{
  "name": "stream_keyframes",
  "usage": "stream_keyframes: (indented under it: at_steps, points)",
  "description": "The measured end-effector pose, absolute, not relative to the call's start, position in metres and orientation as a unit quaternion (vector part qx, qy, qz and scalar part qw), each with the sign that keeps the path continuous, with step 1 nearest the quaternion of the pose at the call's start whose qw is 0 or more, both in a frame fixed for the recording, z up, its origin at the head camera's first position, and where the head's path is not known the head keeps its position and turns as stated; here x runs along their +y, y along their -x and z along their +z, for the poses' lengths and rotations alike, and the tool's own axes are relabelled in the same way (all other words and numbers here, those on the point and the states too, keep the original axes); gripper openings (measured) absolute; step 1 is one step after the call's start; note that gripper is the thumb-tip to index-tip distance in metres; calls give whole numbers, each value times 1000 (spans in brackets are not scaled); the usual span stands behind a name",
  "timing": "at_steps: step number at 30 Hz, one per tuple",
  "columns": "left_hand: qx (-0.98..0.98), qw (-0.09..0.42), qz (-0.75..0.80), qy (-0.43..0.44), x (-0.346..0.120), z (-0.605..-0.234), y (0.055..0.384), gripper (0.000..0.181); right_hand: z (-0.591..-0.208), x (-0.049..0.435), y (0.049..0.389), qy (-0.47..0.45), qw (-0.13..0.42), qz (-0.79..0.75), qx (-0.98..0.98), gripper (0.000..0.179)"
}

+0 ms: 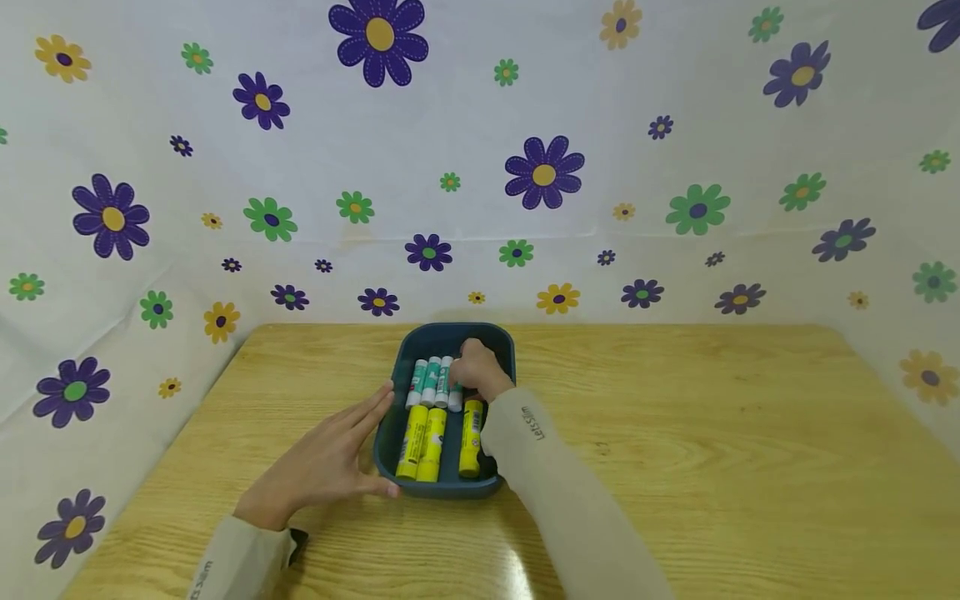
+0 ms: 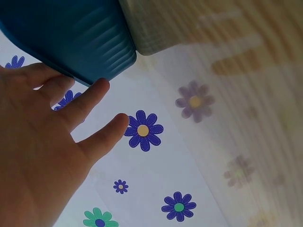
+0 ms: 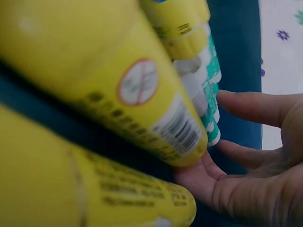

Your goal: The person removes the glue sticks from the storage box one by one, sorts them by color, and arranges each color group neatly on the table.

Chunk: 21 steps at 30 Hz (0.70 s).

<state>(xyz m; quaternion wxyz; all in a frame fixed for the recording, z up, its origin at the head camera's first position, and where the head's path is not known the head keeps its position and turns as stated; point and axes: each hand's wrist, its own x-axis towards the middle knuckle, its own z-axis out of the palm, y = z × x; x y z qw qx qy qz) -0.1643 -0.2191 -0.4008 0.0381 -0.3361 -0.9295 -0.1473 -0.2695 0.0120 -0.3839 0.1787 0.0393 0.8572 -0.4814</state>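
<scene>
A dark blue tray (image 1: 457, 492) holds a far row of green-and-white glue sticks (image 1: 430, 382) and a near row of yellow glue sticks (image 1: 431, 446). My right hand (image 1: 480, 371) reaches into its far right part, thumb and fingers about the rightmost green-and-white glue stick (image 1: 455, 398), which they partly cover. In the right wrist view, the thumb and forefinger of that hand (image 3: 265, 156) lie at the ends of the green-and-white sticks. Fairly straight fingers of my left hand (image 1: 330, 458) touch the tray's left wall, with the thumb by its near corner.
The tray stands on a wooden table (image 1: 675, 442) near its back edge. A white cloth (image 1: 480, 125) with printed flowers hangs behind and at the sides. A yellow glue stick with a barcode (image 3: 142, 94) lies close to the right wrist, beside another yellow one (image 3: 137, 189).
</scene>
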Motion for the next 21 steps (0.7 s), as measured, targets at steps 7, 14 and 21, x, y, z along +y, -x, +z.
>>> stream_keyframes:
  at_steps: [7,14,21]
  points:
    - [-926,49,-146,345,-220,-401,165,122,-378,10,262,3,172,-414,894,58]
    - [-929,40,-151,337,-221,-400,165,120,-372,8,255,29,161,-385,908,33]
    - [-929,43,-147,336,-221,-400,165,123,-372,5,253,48,137,-359,922,13]
